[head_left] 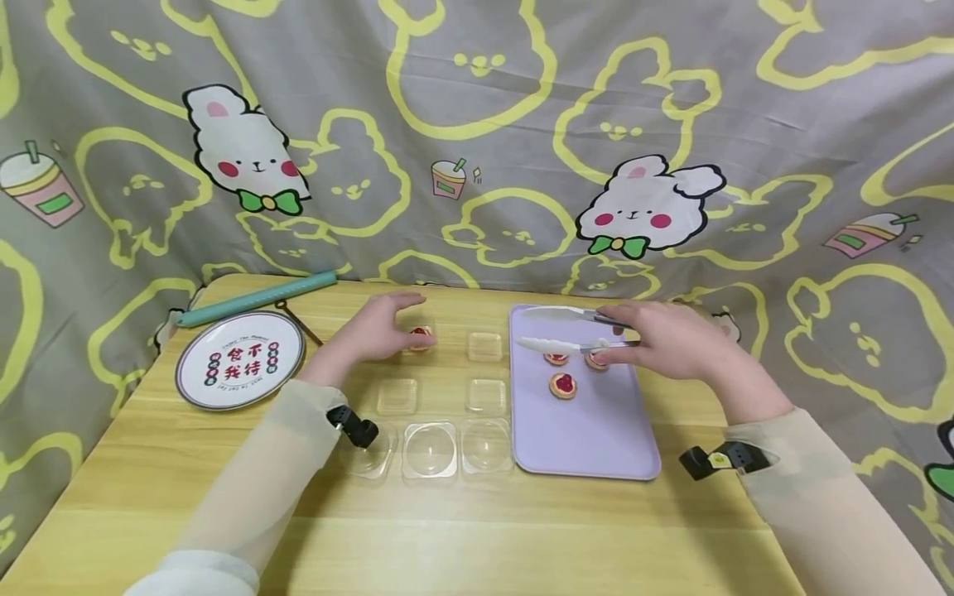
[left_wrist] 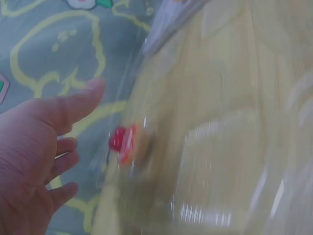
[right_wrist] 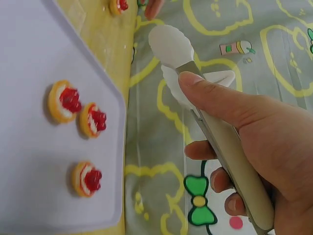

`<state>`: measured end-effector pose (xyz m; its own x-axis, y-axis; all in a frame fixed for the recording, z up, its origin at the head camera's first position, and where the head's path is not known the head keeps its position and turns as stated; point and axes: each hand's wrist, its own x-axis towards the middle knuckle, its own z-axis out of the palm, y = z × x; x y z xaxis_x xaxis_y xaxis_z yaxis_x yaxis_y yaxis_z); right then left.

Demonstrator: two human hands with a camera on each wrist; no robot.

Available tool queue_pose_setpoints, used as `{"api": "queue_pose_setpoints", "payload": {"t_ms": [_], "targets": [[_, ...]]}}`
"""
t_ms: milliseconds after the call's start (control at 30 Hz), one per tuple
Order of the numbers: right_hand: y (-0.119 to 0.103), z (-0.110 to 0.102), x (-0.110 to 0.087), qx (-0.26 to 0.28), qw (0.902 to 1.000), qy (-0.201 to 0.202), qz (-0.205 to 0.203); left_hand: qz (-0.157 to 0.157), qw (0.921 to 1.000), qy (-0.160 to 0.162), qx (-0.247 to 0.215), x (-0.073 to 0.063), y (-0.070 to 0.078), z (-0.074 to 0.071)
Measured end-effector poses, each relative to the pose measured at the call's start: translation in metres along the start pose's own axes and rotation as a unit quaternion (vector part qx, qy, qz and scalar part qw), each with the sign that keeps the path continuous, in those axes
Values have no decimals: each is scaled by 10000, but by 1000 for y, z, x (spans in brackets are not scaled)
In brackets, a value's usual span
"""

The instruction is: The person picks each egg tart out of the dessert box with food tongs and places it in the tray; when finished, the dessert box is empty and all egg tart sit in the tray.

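My left hand [head_left: 376, 327] is at the back left of the table, fingers spread and holding nothing. Beside its thumb sits a small red-topped tart [head_left: 421, 336] in clear plastic; the left wrist view shows a gap between hand and tart [left_wrist: 128, 144]. With my right hand [head_left: 671, 339] I grip metal tongs with pale scalloped tips [head_left: 551, 344], fingers and thumb round the handles [right_wrist: 230, 147]. The tips hang spread above a lilac tray [head_left: 589, 439], nothing between them. Three tarts lie on that tray, the nearest [head_left: 563, 385] in full view, the others partly behind the tongs.
Several clear plastic containers stand left of the tray, including small square ones [head_left: 397, 396] and dome-shaped pieces [head_left: 430, 449] in front. A white plate with red lettering [head_left: 224, 389] lies at the left, before a teal roll [head_left: 261, 298]. Patterned curtain [head_left: 514, 232] hangs behind the table.
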<state>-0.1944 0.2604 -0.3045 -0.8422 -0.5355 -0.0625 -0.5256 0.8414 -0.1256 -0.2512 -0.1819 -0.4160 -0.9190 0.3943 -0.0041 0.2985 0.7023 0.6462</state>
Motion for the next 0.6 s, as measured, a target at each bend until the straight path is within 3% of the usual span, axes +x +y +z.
{"api": "queue_pose_setpoints", "payload": {"t_ms": [267,600], "targets": [[-22,3,34,81,9994,-52,-318,-276,9995,-167,71,-6,-23,-3],[-47,12,76,110,9986,-315,-411,-226,9991,-345,118,-6,-33,-1]]}}
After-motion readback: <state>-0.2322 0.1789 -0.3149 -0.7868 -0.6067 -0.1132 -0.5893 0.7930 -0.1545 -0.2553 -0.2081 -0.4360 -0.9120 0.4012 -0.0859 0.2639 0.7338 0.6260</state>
